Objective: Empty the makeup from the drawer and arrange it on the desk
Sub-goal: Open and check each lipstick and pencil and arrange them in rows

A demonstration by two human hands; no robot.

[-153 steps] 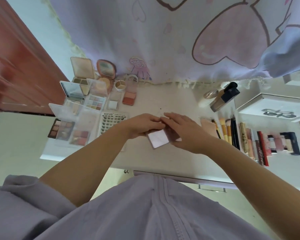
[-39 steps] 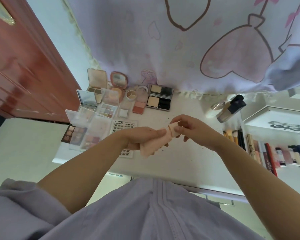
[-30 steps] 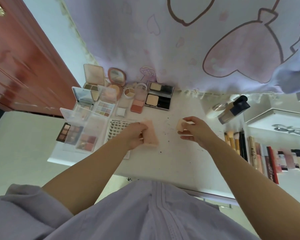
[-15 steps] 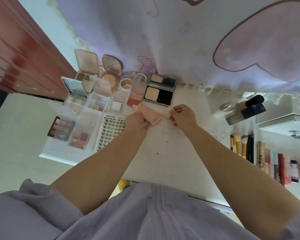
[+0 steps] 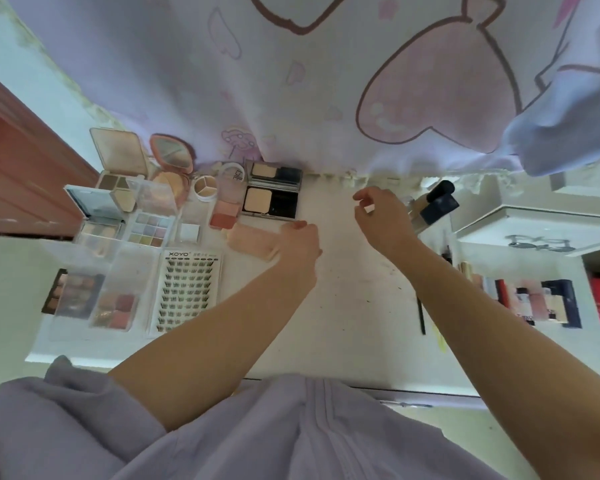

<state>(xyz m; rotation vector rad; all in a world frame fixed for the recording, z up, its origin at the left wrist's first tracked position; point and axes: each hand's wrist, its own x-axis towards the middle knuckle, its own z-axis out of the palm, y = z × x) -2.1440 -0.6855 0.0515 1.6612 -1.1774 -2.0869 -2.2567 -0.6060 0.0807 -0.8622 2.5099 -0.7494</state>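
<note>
**Setting down the 2 sponges neatly**

My left hand (image 5: 300,242) rests on the right end of the peach powder puff (image 5: 253,242), fingers curled over its edge, pressing it flat to the white desk (image 5: 343,306). It lies just in front of the black powder compact (image 5: 271,199) and to the right of the blush pan (image 5: 224,214), with the XOYO lash tray (image 5: 186,292) near its lower left corner. I judge this piece nearly placed: I should square its long edge to the compact's front edge, leave a thin gap so it does not ride onto the blush, then lift my fingers straight up so the soft puff does not drag sideways.

My right hand (image 5: 381,220) hovers above the desk farther right, thumb and finger pinching a small pale sponge piece (image 5: 369,208). It hangs near the foundation bottle (image 5: 437,207), which lies tilted on its side. I would set this bit down on the bare patch between compact and bottle, lowering it until it touches before I let go, since something so light will likely bounce or roll if dropped.

The row of brushes and lipsticks (image 5: 534,303) sits behind my right forearm; I should pull that arm back high, not sweep across them. The palettes (image 5: 115,292) at left need no touching. The drawer itself is mostly hidden under my shirt.
</note>
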